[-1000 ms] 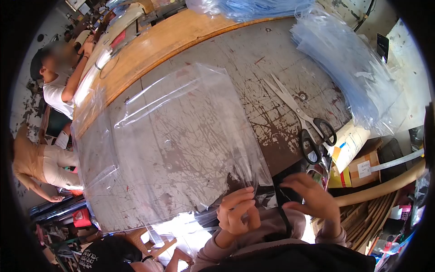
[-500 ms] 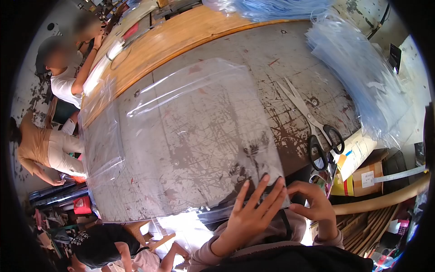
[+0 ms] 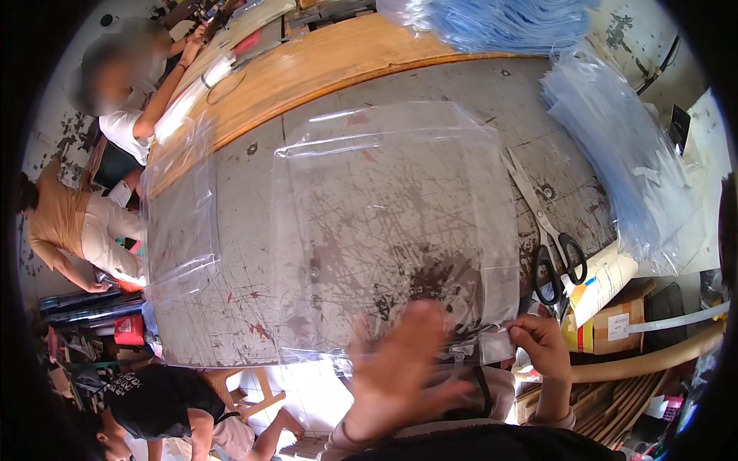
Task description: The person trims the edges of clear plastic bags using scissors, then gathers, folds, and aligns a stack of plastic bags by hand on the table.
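Observation:
A large clear plastic bag [image 3: 392, 223] lies flat on the worn grey tabletop, its near edge close to me. At its near right corner my right hand [image 3: 542, 344] is closed, thumb and fingers pinching the plastic. My left hand [image 3: 407, 365] is smeared by motion over the near edge of the bag; its fingers and thumb look spread, with nothing held. Whether it touches the plastic I cannot tell. Black-handled scissors [image 3: 544, 230] rest to the right of the bag, blades partly crossed and pointing away from me.
Another clear plastic piece [image 3: 181, 223] overhangs the table's left side. Bluish clear plastic [image 3: 615, 154] is heaped at the right, with more [image 3: 500, 23] at the back. A wooden board [image 3: 330, 69] runs along the far side. Several people are nearby on the left. A cardboard box [image 3: 619, 323] stands at right.
The bag has shifted right across the table, nearer the scissors. My left hand has come off its near right corner and moved left. My right hand now pinches that corner.

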Motion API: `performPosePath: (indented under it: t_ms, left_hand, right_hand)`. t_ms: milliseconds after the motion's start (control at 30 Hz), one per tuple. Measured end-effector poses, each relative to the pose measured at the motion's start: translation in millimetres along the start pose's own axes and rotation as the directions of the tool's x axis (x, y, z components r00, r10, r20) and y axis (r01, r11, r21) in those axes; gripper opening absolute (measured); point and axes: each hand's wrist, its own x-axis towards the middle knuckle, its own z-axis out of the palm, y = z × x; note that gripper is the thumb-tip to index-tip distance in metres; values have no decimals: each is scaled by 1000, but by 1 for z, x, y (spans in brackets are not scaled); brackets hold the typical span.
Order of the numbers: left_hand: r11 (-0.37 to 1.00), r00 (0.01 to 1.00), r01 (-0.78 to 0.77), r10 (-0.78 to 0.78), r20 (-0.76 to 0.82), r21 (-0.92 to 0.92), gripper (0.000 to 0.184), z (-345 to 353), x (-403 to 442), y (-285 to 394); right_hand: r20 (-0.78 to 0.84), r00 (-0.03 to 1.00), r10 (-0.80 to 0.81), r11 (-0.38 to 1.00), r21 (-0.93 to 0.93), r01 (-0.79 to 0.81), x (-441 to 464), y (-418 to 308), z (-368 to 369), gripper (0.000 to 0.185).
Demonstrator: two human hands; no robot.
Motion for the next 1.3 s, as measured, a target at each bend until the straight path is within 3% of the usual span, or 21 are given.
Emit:
performPosePath:
  t_ms: [33,67,100,133,200,267,333,367,400,467,533,700,733,867,967,1033,1100,1167,1267,1300]
  left_hand:
    - [989,973,142,-134,-188,29,62,-11,-12,-13]
    - [892,864,385,-258,-433,236,60,-17,-23,-30]
    - [775,758,549,-303,-578,314,56,-27,-26,-41]
    - [690,766,573,-260,-588,442,50,-35,-31,-55]
    - [748,738,616,-440,-511,246,45,-36,-37,-60]
    - [760,743,594,-393,-541,264,38,-27,-32,-49]
    - [770,745,579,-365,-559,269,37,-19,-26,-36]
    - [767,788,539,-312,-531,349,36,-16,-23,-29]
    - [758,828,493,-258,-498,427,36,-13,-19,-22]
    - [808,841,442,-222,-493,390,41,-4,-11,-13]
    - [829,921,341,-202,-332,443,44,0,-8,-10]
    - [806,955,269,-152,-253,528,34,0,-8,-11]
    - [832,944,287,-163,-286,474,38,1,-8,-11]
    - [890,923,304,-187,-336,339,39,1,-9,-11]
    - [911,917,308,-208,-340,273,32,1,-11,-13]
    - [928,911,298,-207,-357,222,29,2,-14,-15]
    - [944,904,285,-206,-374,168,26,1,-15,-14]
    - [947,886,322,-300,-353,2,25,-1,-17,-12]
    - [964,885,241,-171,-433,111,27,1,-29,-27]
    - [943,899,226,-106,-425,244,24,-2,-33,-32]
  right_hand:
    - [-56,997,-52,997,-60,49,0,-1,1,17]
    - [-107,988,-110,988,-121,97,0,-2,3,17]
    - [-137,983,-126,989,-92,114,0,-4,6,15]
    - [-132,983,-127,989,-86,116,0,-4,6,15]
    - [-147,979,-142,988,-81,131,-1,-4,4,13]
    - [-141,978,-156,986,-83,146,-1,-9,5,12]
    - [-240,956,-167,976,-176,126,-6,-10,7,16]
    - [-242,956,-166,976,-180,124,-7,-15,11,16]
    - [-240,963,-122,989,-116,96,-7,-22,17,18]
    - [-233,969,-78,996,-53,67,-7,-27,20,20]
    - [-208,972,-113,990,-112,91,-6,-27,19,22]
    - [-195,973,-123,982,-165,91,-5,-22,15,21]
    - [-187,971,-149,968,-229,104,-5,-19,13,20]
    - [-189,975,-118,975,-206,78,-5,-27,18,20]
    - [-276,960,-45,998,-60,29,-3,-27,21,17]
    - [-164,947,-276,917,-340,209,0,-12,9,19]
    - [-199,958,-208,951,-271,150,-4,-20,12,18]
    - [-232,962,-140,975,-201,94,-4,-28,18,17]
    - [-281,948,-152,983,-146,114,-4,-29,21,16]
    - [-321,937,-138,989,-93,114,-4,-26,21,16]
